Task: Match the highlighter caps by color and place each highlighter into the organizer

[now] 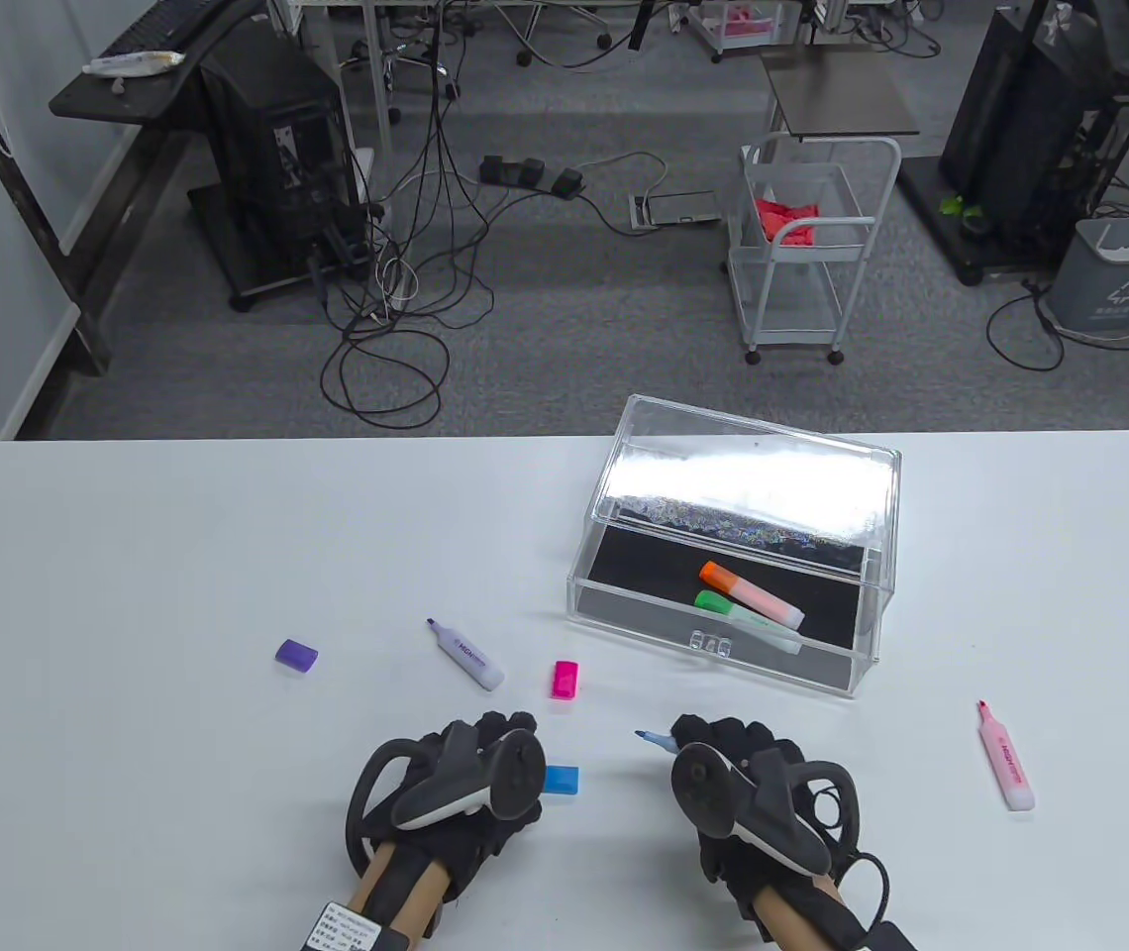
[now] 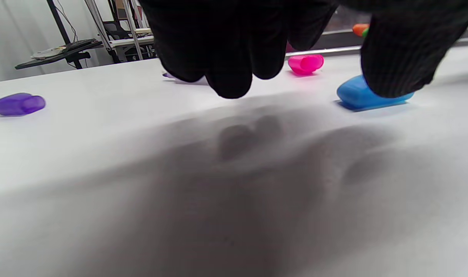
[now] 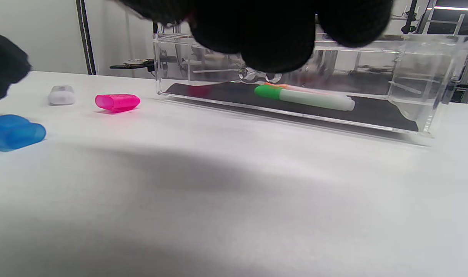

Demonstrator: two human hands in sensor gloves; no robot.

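From the table view, the clear organizer (image 1: pixel 733 555) already holds the capped orange highlighter (image 1: pixel 751 594) and green highlighter (image 1: pixel 748 621). Nearer the person than the organizer, the right hand (image 1: pixel 758 792) curls around an uncapped blue highlighter (image 1: pixel 654 739), tip aimed toward the blue cap (image 1: pixel 562 780) beside the left hand (image 1: pixel 456 783), probably for capping.

In the left wrist view, one fingertip (image 2: pixel 395 73) presses on the blue cap; the other fingers hang loose above the table.

The right wrist view shows only curled fingers (image 3: pixel 272 38); their grip is hidden.
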